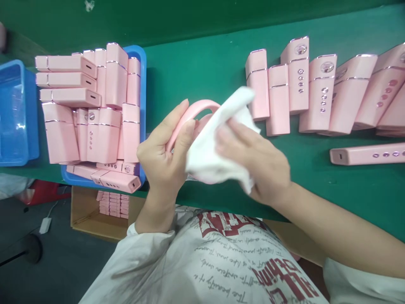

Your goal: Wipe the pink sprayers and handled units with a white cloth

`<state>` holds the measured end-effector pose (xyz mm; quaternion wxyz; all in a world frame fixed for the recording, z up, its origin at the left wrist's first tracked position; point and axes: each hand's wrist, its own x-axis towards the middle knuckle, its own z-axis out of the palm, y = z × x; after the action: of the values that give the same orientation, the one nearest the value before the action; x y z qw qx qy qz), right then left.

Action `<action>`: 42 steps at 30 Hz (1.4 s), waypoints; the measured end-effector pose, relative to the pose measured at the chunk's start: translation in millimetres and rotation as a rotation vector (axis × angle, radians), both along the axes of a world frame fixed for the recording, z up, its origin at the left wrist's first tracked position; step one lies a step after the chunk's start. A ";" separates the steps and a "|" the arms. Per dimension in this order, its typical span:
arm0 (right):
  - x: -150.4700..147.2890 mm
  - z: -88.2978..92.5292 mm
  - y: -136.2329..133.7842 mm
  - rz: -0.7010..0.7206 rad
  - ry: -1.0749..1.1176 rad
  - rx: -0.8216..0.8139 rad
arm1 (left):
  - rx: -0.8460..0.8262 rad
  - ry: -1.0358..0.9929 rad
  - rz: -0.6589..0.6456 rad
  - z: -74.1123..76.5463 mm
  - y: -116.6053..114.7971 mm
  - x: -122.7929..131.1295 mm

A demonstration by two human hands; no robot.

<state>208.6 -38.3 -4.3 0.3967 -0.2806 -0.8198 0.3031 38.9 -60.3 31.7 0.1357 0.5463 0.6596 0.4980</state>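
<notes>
My left hand [164,156] is closed around a pink device [193,110] with a rounded edge, held above the green table's front edge. My right hand [253,162] presses a white cloth [215,139] against that device, fingers wrapped over the cloth. Most of the device is hidden by the cloth and my hands.
A blue tray [139,63] at the left is piled with several pink devices [104,126]. A row of pink devices [303,84] stands at the right on the green table [205,63], with one lying flat [367,154]. An empty blue bin [15,114] is far left. A cardboard box [95,215] sits below.
</notes>
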 end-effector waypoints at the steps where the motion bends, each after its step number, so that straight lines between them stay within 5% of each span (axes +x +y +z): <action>1: -2.9 0.1 0.6 0.096 -0.001 0.145 | -0.015 -0.012 0.012 -0.4 0.3 0.4; 4: -5.2 -4.1 10.7 0.107 -0.048 0.438 | -0.009 -0.027 0.010 -3.7 1.5 -0.8; 8: 11.8 -12.1 31.8 -0.369 -0.011 0.168 | 0.010 -0.087 -0.071 -12.4 3.6 -7.0; 11: 28.5 -8.2 40.6 -0.543 0.009 0.041 | -0.060 -0.231 -0.081 -17.3 6.7 -12.4; 15: 32.6 9.3 44.4 -0.487 -0.277 0.002 | -0.112 -0.431 -0.112 -10.6 14.9 -15.9; 18: 20.3 23.2 47.5 -0.422 -0.605 0.046 | -0.086 -0.367 -0.119 4.4 29.4 -12.5; 23: -1.6 41.7 55.7 -0.277 -1.134 0.075 | -0.124 -0.134 -0.128 27.1 84.9 -2.9; 34: -16.3 48.9 82.8 -0.169 -1.257 -0.013 | -0.109 -0.066 0.001 25.3 245.9 -11.4; 42: -55.4 51.7 188.6 -0.338 -1.234 -0.135 | -0.214 0.054 -0.101 25.9 291.6 -24.4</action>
<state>153.2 150.3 47.4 -0.1239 -0.5531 -0.8209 0.0704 14.5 231.4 57.5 0.2005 0.5745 0.6841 0.4023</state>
